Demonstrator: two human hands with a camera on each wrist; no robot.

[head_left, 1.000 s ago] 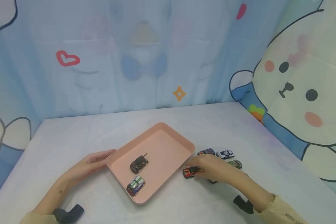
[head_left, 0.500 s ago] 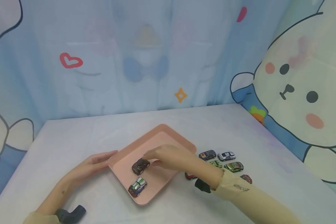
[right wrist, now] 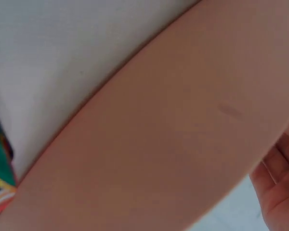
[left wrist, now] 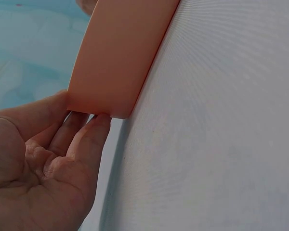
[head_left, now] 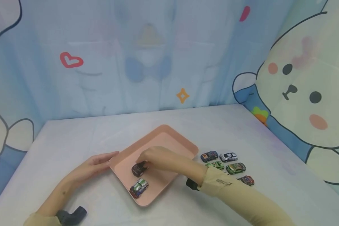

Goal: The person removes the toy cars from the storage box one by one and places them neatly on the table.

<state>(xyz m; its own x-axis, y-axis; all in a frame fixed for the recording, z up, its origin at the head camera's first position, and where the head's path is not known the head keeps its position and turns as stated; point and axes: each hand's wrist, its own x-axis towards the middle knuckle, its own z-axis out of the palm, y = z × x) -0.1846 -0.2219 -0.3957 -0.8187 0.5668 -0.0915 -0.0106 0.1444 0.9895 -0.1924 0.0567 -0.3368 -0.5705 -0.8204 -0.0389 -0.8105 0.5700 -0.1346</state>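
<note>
A pink tray [head_left: 165, 138] lies on the white-covered table. Fingertips of my left hand [head_left: 94, 164] touch its left corner; in the left wrist view, the left hand [left wrist: 53, 159] has its fingers against the tray's outer wall [left wrist: 120, 53]. My right hand [head_left: 155, 158] reaches into the tray and pinches the upper part of a dark toy car [head_left: 137, 169], which the fingers partly hide. Nearer the front corner sits a green, white and blue toy car [head_left: 139, 188]. The right wrist view is mostly filled by the right forearm [right wrist: 149, 125].
Right of the tray stand several toy cars: a dark blue one [head_left: 209, 156], a white one [head_left: 228, 157], green ones [head_left: 235, 168] and a reddish one [head_left: 247, 180]. The right forearm covers part of this group. A patterned curtain [head_left: 147, 94] hangs behind the table.
My right hand has moved left from a red toy car outside the tray to the dark toy car inside it. That dark car has shifted slightly left. My left hand stays at the tray corner.
</note>
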